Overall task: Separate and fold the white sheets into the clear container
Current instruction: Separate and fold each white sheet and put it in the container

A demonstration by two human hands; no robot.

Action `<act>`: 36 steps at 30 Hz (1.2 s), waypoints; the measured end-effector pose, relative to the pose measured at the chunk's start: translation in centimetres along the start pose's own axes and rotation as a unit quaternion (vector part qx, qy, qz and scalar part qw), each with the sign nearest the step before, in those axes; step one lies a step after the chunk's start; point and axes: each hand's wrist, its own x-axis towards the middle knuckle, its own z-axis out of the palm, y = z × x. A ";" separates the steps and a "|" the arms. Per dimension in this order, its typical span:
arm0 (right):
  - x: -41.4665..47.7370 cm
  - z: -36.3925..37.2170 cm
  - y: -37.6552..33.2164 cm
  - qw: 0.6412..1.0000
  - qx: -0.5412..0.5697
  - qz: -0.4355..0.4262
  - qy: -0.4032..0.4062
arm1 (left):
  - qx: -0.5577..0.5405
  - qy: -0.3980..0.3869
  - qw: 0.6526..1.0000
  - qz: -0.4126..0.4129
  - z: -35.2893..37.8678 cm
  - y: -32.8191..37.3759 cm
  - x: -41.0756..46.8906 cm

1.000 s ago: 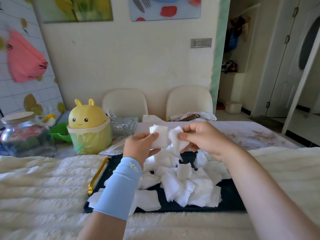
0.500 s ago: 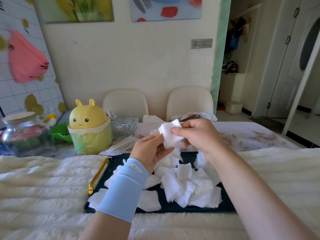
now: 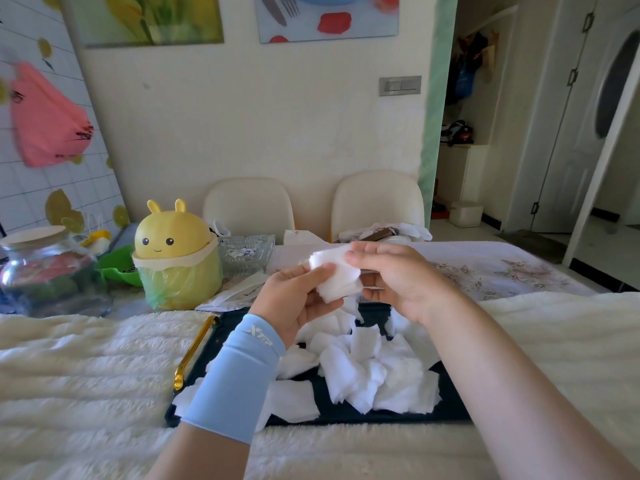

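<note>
I hold one folded white sheet (image 3: 335,273) in the air above the dark tray (image 3: 349,415). My left hand (image 3: 299,299), with a light blue wrist sleeve, pinches its left edge. My right hand (image 3: 398,277) pinches its top right edge with thumb and fingers. A heap of several loose white sheets (image 3: 360,365) lies on the tray under my hands. The clear glass container (image 3: 246,252) stands at the back of the table, beyond my left hand, with something small inside.
A yellow bunny-shaped bin (image 3: 175,258) stands left of the container. A big glass jar (image 3: 48,271) and a green bowl (image 3: 119,263) are further left. A gold handle (image 3: 194,351) lies on the tray's left edge. White fluffy cloth (image 3: 86,368) covers the near table. Two chairs stand behind.
The sheet was stretched wide between my hands; they came together and it is now folded into a smaller wad held between them.
</note>
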 end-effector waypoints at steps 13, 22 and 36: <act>0.1 -2.6 0.7 0.868 -0.495 -0.009 -0.039 | 0.017 0.080 0.996 0.022 -0.7 0.1 0.4; -0.3 -3.1 0.3 0.835 -0.538 0.020 -0.109 | 0.011 0.057 0.998 0.019 -0.9 0.2 0.3; -1.8 -0.1 -1.8 0.979 -0.192 -0.057 0.026 | 0.011 0.027 0.999 0.029 0.1 -0.7 0.4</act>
